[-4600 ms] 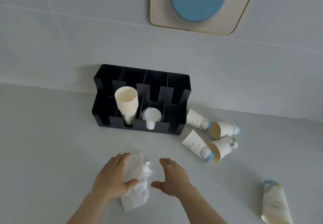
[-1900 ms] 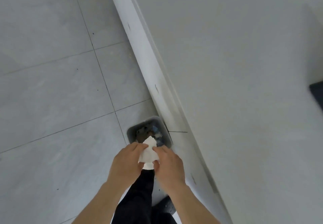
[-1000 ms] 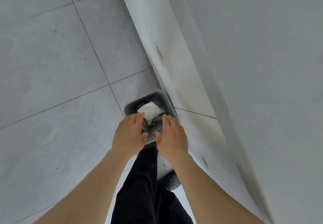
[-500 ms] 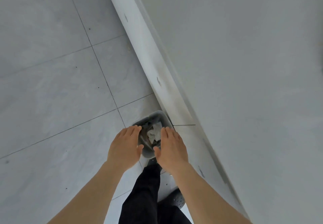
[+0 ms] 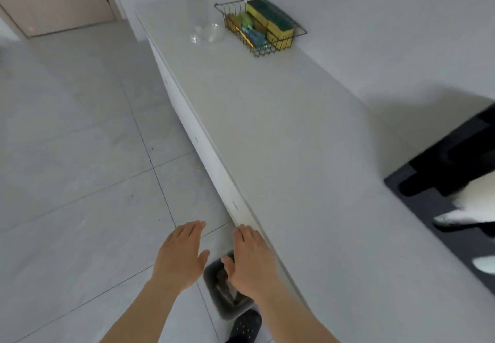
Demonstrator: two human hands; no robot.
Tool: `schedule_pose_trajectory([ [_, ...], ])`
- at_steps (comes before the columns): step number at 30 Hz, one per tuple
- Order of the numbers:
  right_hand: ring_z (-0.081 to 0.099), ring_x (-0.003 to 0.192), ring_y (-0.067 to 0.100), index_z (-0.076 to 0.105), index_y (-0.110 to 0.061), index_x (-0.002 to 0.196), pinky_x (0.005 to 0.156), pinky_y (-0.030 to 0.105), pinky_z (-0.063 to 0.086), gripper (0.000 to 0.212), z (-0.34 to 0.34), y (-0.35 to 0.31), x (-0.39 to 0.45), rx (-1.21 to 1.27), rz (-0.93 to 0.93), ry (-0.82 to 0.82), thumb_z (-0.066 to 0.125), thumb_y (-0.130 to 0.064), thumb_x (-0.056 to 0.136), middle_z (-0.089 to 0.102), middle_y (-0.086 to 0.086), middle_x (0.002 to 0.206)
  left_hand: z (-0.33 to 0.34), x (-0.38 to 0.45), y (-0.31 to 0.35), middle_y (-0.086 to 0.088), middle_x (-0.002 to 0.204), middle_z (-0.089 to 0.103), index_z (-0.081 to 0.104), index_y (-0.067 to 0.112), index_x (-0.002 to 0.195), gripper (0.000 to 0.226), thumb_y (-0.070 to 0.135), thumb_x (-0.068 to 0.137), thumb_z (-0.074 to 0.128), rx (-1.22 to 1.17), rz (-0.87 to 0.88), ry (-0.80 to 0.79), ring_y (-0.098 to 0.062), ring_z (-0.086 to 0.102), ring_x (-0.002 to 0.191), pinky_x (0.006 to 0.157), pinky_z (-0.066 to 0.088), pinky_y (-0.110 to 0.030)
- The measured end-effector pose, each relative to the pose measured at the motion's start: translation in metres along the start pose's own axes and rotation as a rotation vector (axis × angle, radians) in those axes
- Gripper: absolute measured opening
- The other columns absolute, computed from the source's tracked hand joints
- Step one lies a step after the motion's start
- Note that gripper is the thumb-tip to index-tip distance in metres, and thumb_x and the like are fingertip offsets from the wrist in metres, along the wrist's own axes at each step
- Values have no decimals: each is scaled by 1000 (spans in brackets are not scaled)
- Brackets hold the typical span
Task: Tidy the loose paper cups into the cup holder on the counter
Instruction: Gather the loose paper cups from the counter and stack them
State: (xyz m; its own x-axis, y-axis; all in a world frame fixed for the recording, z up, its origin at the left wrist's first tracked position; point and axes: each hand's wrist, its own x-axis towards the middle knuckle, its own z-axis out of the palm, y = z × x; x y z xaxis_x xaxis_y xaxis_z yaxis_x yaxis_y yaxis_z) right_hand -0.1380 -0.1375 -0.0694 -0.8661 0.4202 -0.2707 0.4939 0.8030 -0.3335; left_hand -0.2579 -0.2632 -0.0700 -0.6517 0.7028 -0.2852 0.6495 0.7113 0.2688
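One black cup holder [image 5: 444,160] sat on the table [image 5: 294,155] with blurred white cups [image 5: 479,206] inside. Away from it, left hand [image 5: 179,258] and right hand [image 5: 250,261] hovered flat and empty above one grey bin [image 5: 217,286]. Farther along stood one wire basket [image 5: 261,25].

We see a pale grey-white bench [image 5: 294,155] with a white front edge. At its far end, a black wire basket [image 5: 261,25] holds yellow sponges with dark green tops [image 5: 270,18], plus green and teal bits. Just beside it stand clear, colourless cups [image 5: 211,30]. At the bench's right edge the cup holder [image 5: 442,166] is black, with blurred white cups [image 5: 471,203] inside. The floor [image 5: 67,155] is light grey tile with dark grout lines. Below sit a dark grey bin [image 5: 214,286] and a black slipper dotted with pale specks [image 5: 247,325].
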Motion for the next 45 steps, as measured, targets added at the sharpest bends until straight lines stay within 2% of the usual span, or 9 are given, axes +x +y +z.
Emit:
schedule_pose_trajectory([
  [6,22,149,29,24,-6,153,124,37,12,66,-80,25,-5,-2,5,139,46,-40,101,30,12,159,-61,28,53,9,156,33,24,24,154,68,43,95,53,16,109,90,-13,31,143,118,27,-29],
  [14,21,149,26,20,-8,154,124,35,10,67,-155,128,-61,7,332,282,45,-42,103,28,9,161,-85,78,178,9,156,33,22,23,154,68,44,96,51,44,426,98,-14,29,144,118,27,-30],
  [23,32,143,24,29,-12,150,120,36,23,64,-185,235,-198,56,804,456,54,-43,100,37,4,154,-49,78,368,7,156,35,23,23,154,70,46,95,52,53,859,9,-14,31,143,116,29,-29],
  [27,27,147,24,27,-11,152,121,36,21,66,-167,263,-274,95,999,503,52,-42,101,34,5,158,-10,39,440,8,155,36,26,23,153,71,47,93,55,67,1035,-91,-14,31,142,116,31,-31],
  [31,41,135,24,37,-13,145,113,35,33,59,-145,287,-347,140,1134,542,56,-41,98,45,1,146,30,-13,496,10,153,37,27,24,153,71,47,92,56,82,1176,-163,-12,33,141,115,31,-30],
  [33,47,126,22,42,-16,139,104,32,39,53,-136,297,-373,155,1167,559,58,-41,95,50,-1,136,44,-33,515,11,154,36,26,25,153,71,46,92,56,94,1205,-191,-12,32,142,116,31,-30],
  [36,48,125,22,46,-16,134,101,31,41,50,-119,318,-416,196,1189,574,62,-38,93,52,-1,133,70,-68,544,10,155,34,25,24,154,72,45,92,56,115,1219,-234,-12,31,143,117,29,-30],
  [41,48,126,20,44,-18,139,105,31,41,59,-100,358,-467,184,1147,537,68,-36,89,53,-3,133,101,-111,576,10,147,42,30,24,150,71,46,90,60,122,1117,-261,-13,39,135,110,35,-28],
  [45,54,120,24,52,-16,133,101,31,46,65,-90,380,-483,159,1052,510,76,-10,73,58,0,127,119,-127,591,8,139,47,35,27,146,69,50,87,63,74,967,-270,-14,45,128,100,43,-31],
])
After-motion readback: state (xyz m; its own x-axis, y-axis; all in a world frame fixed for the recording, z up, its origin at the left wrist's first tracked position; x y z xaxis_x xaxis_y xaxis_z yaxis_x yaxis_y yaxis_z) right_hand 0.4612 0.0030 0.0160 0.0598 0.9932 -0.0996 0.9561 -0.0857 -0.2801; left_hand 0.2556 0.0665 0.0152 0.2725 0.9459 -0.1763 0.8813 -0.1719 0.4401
